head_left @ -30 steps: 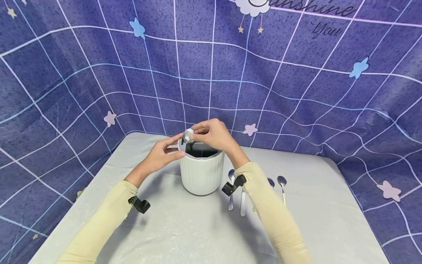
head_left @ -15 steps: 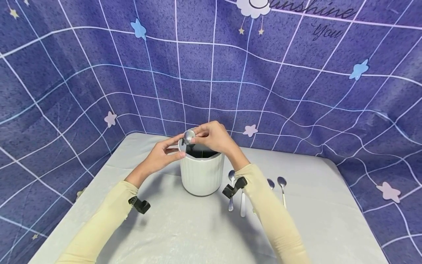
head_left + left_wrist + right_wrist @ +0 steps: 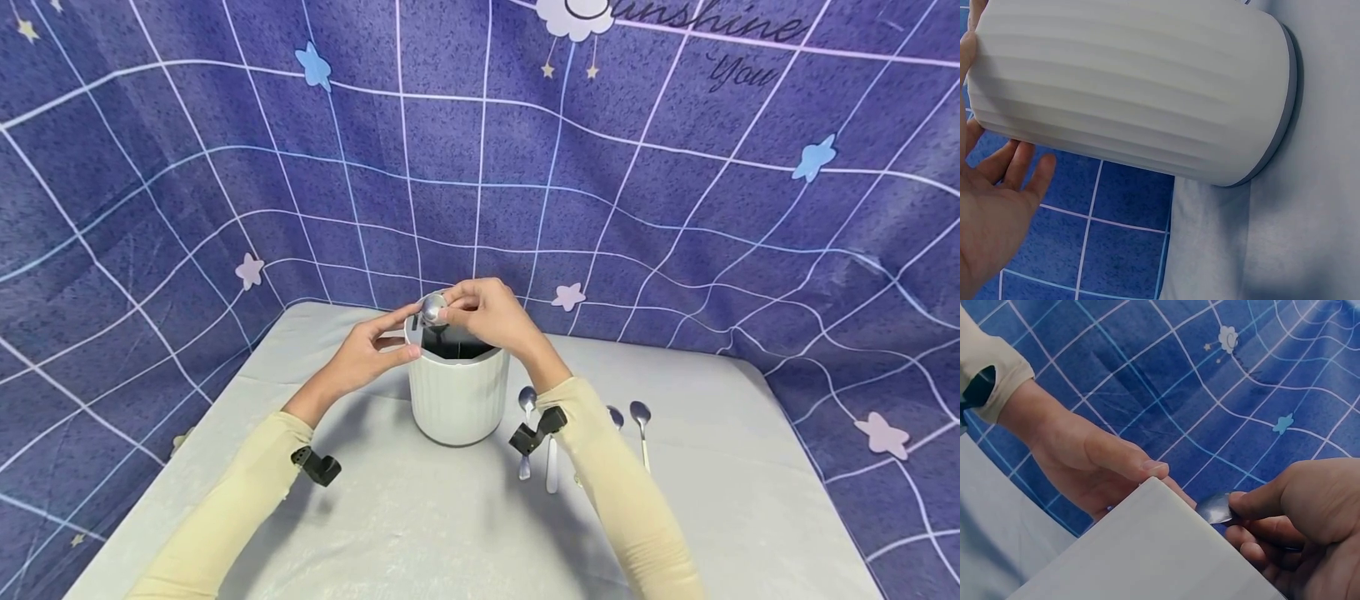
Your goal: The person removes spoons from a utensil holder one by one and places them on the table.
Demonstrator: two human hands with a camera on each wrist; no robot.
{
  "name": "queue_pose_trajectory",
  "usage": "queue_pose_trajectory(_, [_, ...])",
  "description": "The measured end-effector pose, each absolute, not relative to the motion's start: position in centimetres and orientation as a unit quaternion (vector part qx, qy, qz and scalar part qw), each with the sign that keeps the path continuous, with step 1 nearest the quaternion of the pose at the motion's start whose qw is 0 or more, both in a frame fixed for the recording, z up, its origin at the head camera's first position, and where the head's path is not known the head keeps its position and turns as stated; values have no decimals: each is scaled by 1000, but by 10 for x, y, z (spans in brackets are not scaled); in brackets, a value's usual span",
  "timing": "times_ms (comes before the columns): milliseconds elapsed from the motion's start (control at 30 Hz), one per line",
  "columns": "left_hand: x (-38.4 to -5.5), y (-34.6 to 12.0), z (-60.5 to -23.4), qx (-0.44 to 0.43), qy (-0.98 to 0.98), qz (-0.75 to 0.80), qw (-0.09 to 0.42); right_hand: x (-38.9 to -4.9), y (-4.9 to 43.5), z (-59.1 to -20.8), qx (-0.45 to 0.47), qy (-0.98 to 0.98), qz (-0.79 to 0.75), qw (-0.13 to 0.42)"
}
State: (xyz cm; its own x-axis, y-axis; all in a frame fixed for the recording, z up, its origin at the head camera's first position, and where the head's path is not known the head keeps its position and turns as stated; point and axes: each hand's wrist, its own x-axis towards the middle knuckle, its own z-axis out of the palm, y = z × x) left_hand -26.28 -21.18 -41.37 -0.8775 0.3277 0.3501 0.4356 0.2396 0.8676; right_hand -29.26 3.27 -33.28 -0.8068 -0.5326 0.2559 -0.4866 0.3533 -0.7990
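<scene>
A white ribbed utensil holder (image 3: 457, 400) with a dark, divided inside stands upright on the table. My left hand (image 3: 367, 354) grips its left side near the rim, thumb in front and fingers round the side and back. In the left wrist view the holder's wall (image 3: 1135, 87) fills the upper part beside that hand. My right hand (image 3: 491, 315) pinches a metal spoon (image 3: 432, 309) just below its bowl, over the left part of the opening. The spoon's bowl (image 3: 1215, 509) points up; most of its handle is hidden by the hand and holder.
Right of the holder, several pieces of cutlery lie on the grey-white cloth (image 3: 420, 525), including a spoon (image 3: 527, 398) and another spoon (image 3: 641, 412) farther right. My right sleeve (image 3: 622, 483) partly covers them. A blue grid-patterned curtain (image 3: 480, 150) rises behind the table.
My right hand has shifted slightly down and to the right with the spoon over the opening. My left hand and the holder look unmoved.
</scene>
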Motion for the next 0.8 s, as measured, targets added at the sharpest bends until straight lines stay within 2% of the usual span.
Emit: queue_pose_trajectory(800, [-263,-212,-413,-245,-789,-561,49,-279,42,-307,-334,787,-519,-20])
